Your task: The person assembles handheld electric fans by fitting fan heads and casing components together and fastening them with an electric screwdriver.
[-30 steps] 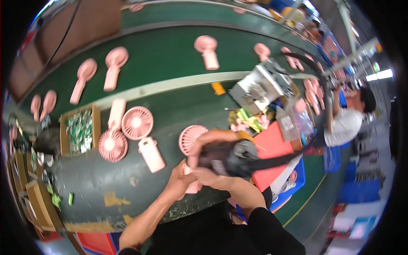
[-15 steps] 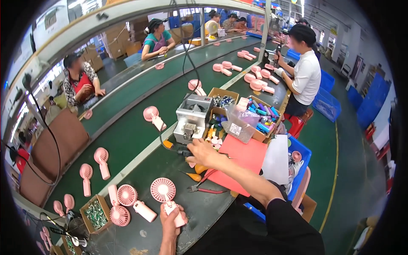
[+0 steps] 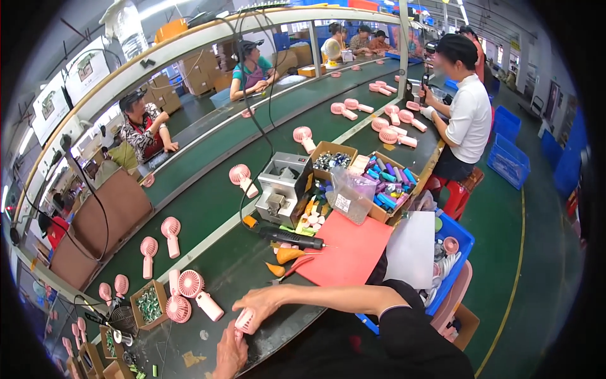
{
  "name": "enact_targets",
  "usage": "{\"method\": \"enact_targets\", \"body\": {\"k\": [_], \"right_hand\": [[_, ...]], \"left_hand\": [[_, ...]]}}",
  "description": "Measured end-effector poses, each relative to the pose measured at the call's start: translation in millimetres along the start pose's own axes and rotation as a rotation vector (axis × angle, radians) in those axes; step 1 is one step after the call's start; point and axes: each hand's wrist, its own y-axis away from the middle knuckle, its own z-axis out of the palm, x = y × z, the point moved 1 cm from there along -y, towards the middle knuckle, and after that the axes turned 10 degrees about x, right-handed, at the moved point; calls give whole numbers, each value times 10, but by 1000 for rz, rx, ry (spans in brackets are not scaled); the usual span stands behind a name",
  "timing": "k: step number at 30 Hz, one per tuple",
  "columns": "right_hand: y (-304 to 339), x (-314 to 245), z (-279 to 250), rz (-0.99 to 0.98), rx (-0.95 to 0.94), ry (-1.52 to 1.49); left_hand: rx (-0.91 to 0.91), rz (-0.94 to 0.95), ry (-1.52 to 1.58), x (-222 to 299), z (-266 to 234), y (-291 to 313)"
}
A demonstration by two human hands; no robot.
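Note:
Close to the table's near edge I hold a pink handheld fan (image 3: 245,319) in both hands. My left hand (image 3: 231,352) is closed on its lower part. My right hand (image 3: 265,306) is curled over the fan's head from above, so most of the fan is hidden. Beyond my right forearm lies a black electric screwdriver (image 3: 293,238). Orange-handled tools (image 3: 289,254) and red-handled cutters (image 3: 299,264) lie nearer, the cutters partly covered by the forearm. Left of my hands, several pink fans (image 3: 190,283) rest beside a cardboard box of small green parts (image 3: 149,305).
A silver machine (image 3: 278,186) stands at the belt (image 3: 208,218), which carries more fans. Boxes of coloured cylinders (image 3: 391,183) and a red sheet (image 3: 344,247) lie to the right. A blue bin (image 3: 464,237) stands beside the table. A co-worker (image 3: 470,107) sits further along.
My right hand has come back from the black electric screwdriver to the fan. The fan has turned in my left hand, its head now under my right. The view has shifted.

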Motion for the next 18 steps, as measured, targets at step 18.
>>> {"method": "enact_targets", "body": {"k": [18], "right_hand": [[-114,35,428,-673,103,363]], "left_hand": [[-89,-207,-211,-394,-396,316]]}}
